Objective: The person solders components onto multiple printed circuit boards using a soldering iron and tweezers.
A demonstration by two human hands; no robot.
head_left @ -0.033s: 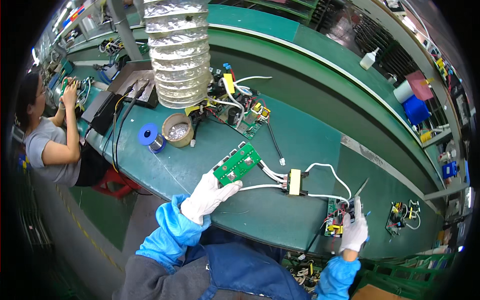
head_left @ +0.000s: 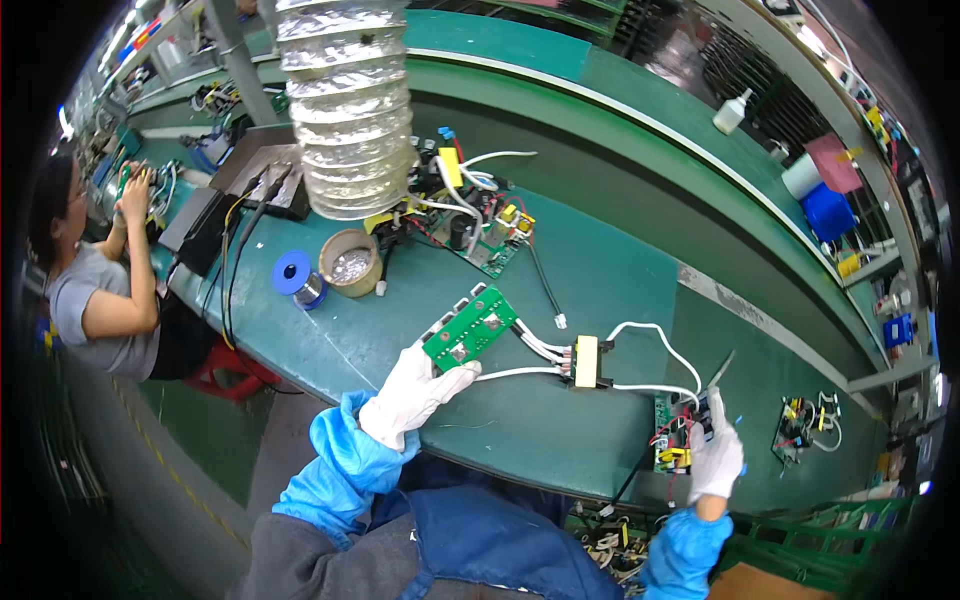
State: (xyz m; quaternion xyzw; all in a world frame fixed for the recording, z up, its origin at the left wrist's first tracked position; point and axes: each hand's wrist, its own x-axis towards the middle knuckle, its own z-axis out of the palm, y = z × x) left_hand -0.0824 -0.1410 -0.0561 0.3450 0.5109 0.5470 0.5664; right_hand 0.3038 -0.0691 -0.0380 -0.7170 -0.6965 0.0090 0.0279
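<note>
In my gloved left hand [head_left: 410, 393] is a green circuit board [head_left: 470, 328], tilted, pinched at its lower edge between thumb and fingers. White wires [head_left: 540, 346] run from it to a transformer with a yellow band [head_left: 587, 361] on the green bench. More white wires link this transformer to a second circuit board [head_left: 672, 445] on the right. My gloved right hand [head_left: 716, 458] is over that board's right side, its index finger extended and its other fingers curled. A thin metal tool [head_left: 723, 367] shows just beyond the fingertip. Whether I grip it is unclear.
A solder wire spool [head_left: 293, 272], a round tub [head_left: 352, 262] and a populated board [head_left: 490, 245] stand beyond my left hand. A ribbed duct [head_left: 345, 110] hangs above. Another board [head_left: 808, 430] lies far right. A co-worker [head_left: 95, 265] sits at left.
My right hand has shifted slightly to the right over the second board. The left hand keeps its hold on the green board. The whole view has moved a little.
</note>
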